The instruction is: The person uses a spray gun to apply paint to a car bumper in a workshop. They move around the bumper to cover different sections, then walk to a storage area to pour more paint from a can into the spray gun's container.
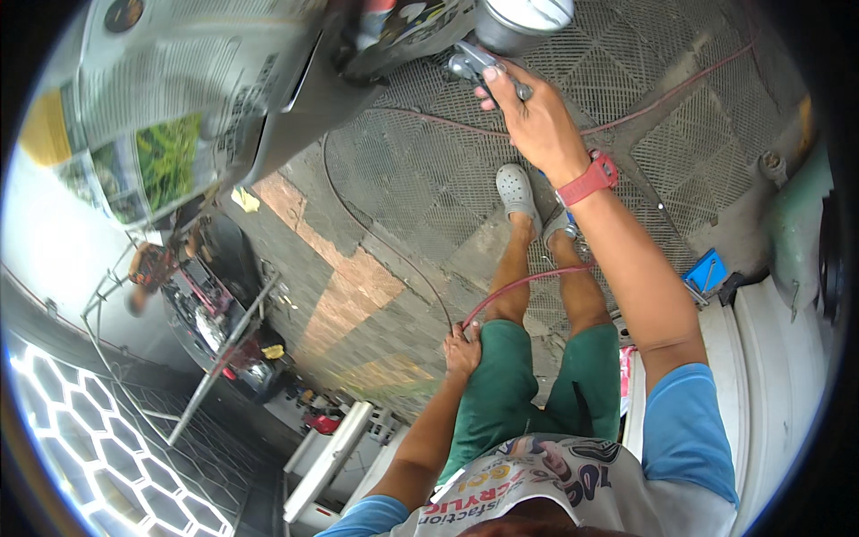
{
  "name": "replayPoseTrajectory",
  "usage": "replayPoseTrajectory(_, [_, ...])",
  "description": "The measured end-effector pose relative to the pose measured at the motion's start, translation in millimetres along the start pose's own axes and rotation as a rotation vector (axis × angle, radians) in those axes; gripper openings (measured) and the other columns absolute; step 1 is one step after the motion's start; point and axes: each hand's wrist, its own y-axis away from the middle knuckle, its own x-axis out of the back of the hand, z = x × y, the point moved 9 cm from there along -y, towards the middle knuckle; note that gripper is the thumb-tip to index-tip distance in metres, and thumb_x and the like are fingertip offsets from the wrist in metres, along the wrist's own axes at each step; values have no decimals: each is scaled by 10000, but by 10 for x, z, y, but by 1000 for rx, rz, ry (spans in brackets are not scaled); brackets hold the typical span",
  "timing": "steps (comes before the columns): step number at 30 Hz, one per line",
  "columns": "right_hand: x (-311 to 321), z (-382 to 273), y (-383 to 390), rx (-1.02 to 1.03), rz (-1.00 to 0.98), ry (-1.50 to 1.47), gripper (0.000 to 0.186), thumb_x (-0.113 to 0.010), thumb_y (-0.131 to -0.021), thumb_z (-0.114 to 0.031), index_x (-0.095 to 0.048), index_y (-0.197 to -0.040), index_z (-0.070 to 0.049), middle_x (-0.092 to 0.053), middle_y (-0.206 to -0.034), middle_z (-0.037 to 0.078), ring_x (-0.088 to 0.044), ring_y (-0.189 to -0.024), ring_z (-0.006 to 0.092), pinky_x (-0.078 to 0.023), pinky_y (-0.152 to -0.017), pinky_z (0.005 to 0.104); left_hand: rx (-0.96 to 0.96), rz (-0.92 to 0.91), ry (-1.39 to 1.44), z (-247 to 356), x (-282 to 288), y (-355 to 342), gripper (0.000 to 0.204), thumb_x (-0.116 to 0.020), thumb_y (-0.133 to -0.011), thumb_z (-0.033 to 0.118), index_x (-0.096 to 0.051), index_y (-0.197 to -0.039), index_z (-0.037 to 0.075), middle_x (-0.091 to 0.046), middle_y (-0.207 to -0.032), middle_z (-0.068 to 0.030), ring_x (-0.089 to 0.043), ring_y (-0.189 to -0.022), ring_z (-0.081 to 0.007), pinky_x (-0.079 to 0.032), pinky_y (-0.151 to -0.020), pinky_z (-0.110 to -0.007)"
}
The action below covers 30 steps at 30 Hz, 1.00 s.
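My right hand (537,116) is wrapped round the handle of a silver spray gun (472,63), held out ahead at the top of the head view. A metal cup (523,20) with a whitish top is at the gun's far side; how it joins the gun is hard to make out. Low beside my left thigh, my left hand (463,351) is closed on a thin red air hose (519,283). The hose passes across my legs and loops over the floor. To the left of the gun is a dark grey vehicle panel (300,134), partly masked with newspaper (192,76).
Grey matting (429,170) covers the floor around my clogs (514,190). At right stand a green tank (801,215), a blue object (707,270) and white panels (761,358). Another person (154,268) is at far left near a partly dismantled motorcycle (210,300) and a metal frame (224,358).
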Motion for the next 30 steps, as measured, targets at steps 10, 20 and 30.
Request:
replayPoseTrajectory(10, [-1013,-278,906,92,-352,-4,618,-541,-1038,-581,-625,-1440,-120,-773,-1064,189,-759,-955,289,-590,-848,401,-4,23,89,-457,-150,289,695,-519,-1011,598,-523,-1425,39,-575,-1292,-318,-512,-1253,-506,-395,-1108,-559])
replayPoseTrajectory(20, [-450,-1167,828,248,126,150,475,-547,-1087,-406,-652,-1378,-46,-769,-907,80,-688,-742,108,-549,-668,273,-141,50,294,-567,-632,536,642,-597,-1004,507,-495,-1396,9,-573,-1282,-328,-538,-1218,-520,-430,-1064,-560])
replayPoseTrajectory(30, [-1709,-1620,1405,180,-280,133,464,-546,-1081,-417,-670,-1320,-39,-765,-1002,124,-748,-852,197,-550,-569,321,-255,19,261,-1172,-780,903,652,-599,-999,513,-480,-1428,37,-586,-1280,-260,-553,-1219,-449,-469,-1033,-531])
